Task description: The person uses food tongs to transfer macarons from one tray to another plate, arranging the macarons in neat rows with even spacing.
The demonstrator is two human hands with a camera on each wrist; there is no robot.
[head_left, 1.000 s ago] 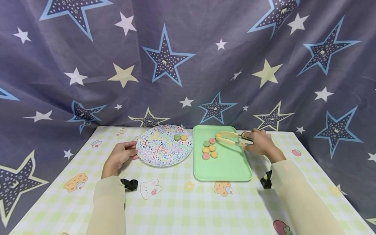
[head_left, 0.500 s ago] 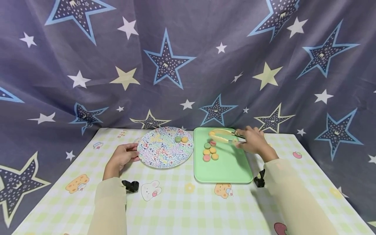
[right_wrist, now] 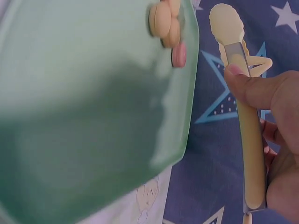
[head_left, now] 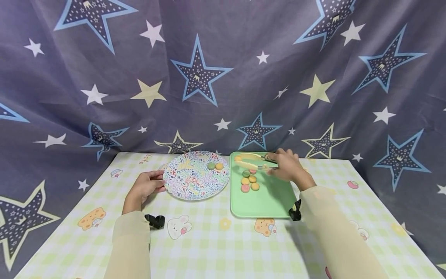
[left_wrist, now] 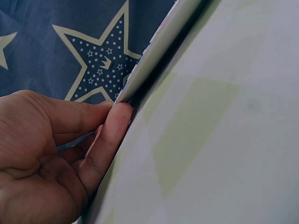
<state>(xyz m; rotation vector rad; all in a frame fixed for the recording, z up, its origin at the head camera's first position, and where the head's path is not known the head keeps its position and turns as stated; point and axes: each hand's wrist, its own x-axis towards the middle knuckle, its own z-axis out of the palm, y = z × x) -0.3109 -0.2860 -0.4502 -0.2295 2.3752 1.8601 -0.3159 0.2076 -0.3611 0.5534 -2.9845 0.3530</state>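
My left hand [head_left: 145,185] pinches the left rim of a round speckled plate [head_left: 191,184], thumb above and finger below, as the left wrist view shows. On that plate, a green macaron [head_left: 211,166] sits beside a yellow macaron [head_left: 219,166]. My right hand [head_left: 287,166] grips cream-tipped tongs [right_wrist: 252,154] by their metal handles. Between the tong tips is another yellow macaron [head_left: 238,159], over the far left corner of a green tray [head_left: 270,201]. Several macarons lie grouped on the tray, among them a pink one [head_left: 245,188] and a green one [head_left: 246,173].
Plate and tray stand side by side on a checked tablecloth [head_left: 195,252], close to its back edge. A dark curtain [head_left: 237,93] with stars hangs right behind. Each sleeve has a black wrist camera [head_left: 155,221] at its cuff.
My right hand has carried the tongs and the yellow macaron leftward across the tray toward the plate. The left hand keeps its hold on the plate rim.
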